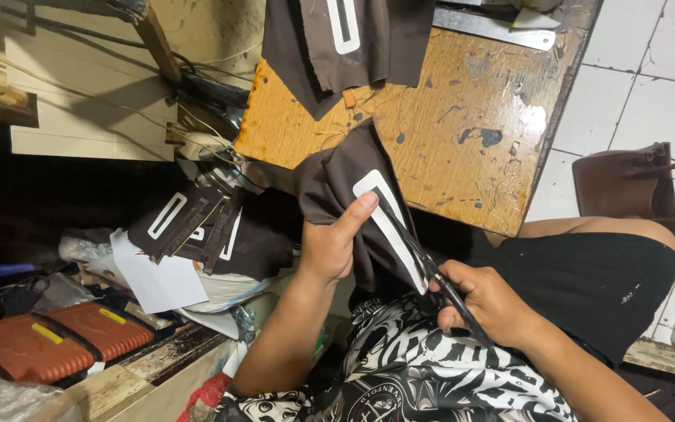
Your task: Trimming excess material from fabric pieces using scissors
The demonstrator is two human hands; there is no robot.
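We hold a brown cloth at the centre of the frame, draped off the lower edge of the wooden table. Our left hand pinches it, thumb pressed flat on the white strip sewn into it, the other fingers tucked behind. Our right hand, lower right of centre, is closed round the handles of dark scissors, whose blades lie along the strip with the tips close to the thumb.

What could go wrong, as we judge it: the blades run just beside the left thumb, so a slip could nick it. The cloth hangs slack, so it might bunch between the blades and the cut wander into the white strip.

Counted: one pair of scissors; one cloth in hand; one more brown piece with a white strip at the top of the frame; a pile at centre left whose number we cannot tell; two orange cases at lower left; one brown bag at right
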